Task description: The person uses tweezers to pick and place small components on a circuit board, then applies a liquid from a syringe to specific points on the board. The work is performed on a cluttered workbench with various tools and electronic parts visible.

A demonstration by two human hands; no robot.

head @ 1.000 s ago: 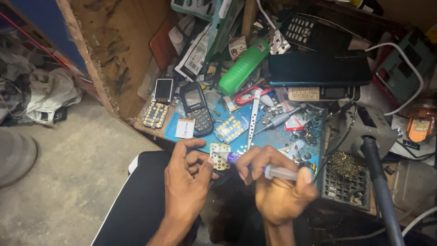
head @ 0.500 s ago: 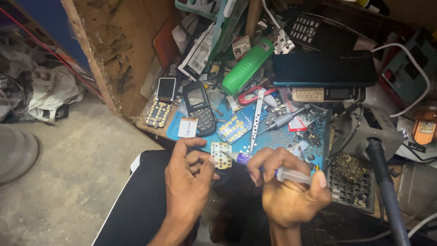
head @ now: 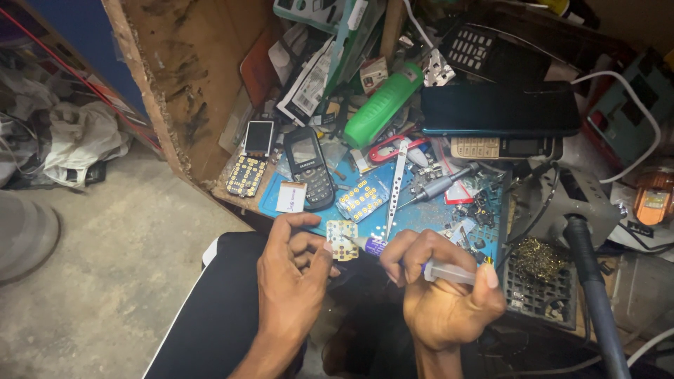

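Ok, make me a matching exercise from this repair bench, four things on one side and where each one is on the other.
Things:
1. small circuit board
2. syringe
3. green cylinder
4. dark keypad phone

Places:
A. lying on the blue mat
B. pinched in the left hand
C. gripped in the right hand
D. slanting among the clutter at the back

Pairs: 1-B, 2-C, 3-D, 4-A

Both forearms are bare, with no sleeves, watch or rings showing. The left hand [head: 295, 281] and right hand [head: 446, 295] wear no gloves. Dark black trousers [head: 210, 323] cover the lap.
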